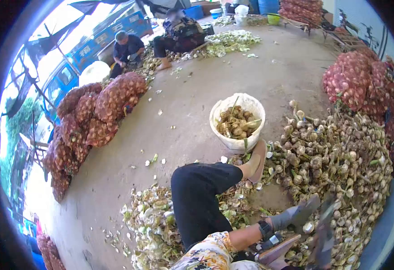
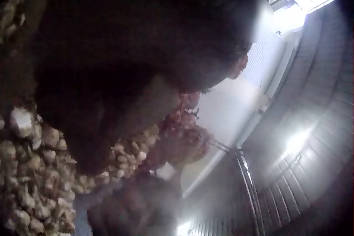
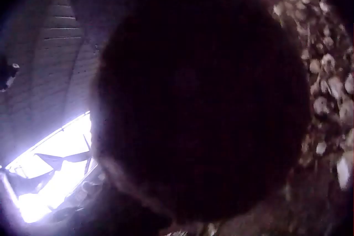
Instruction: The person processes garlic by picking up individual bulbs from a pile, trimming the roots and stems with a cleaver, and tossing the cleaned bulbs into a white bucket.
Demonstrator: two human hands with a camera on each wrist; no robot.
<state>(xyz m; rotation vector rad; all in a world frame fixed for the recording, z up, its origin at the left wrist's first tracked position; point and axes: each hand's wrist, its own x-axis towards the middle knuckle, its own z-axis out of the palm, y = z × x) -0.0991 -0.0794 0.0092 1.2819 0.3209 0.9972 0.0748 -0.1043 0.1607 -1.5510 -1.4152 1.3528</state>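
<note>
My left hand [image 1: 297, 213], in a grey glove with a black strap at the wrist, reaches out over the near edge of a large heap of garlic bulbs [image 1: 341, 153]. Close beside it, my right hand [image 1: 325, 231] is a dark, blurred gloved shape over the same heap. A pale cut bulb [image 1: 308, 227] shows between them. Whether either hand holds something I cannot tell. Dark shapes fill much of both wrist views, hiding the fingers; garlic bulbs [image 2: 36, 192] lie at the left in the left wrist view and more bulbs [image 3: 326, 81] at the right in the right wrist view.
A white bucket [image 1: 218, 135] with trimmings stands ahead, near my foot in a brown shoe [image 1: 259, 162]. Pale peelings [image 1: 154, 225] lie to the left. Red net sacks [image 1: 111, 103] and more sacks [image 1: 350, 78] flank the floor. Two people [image 1: 127, 47] sit at the back.
</note>
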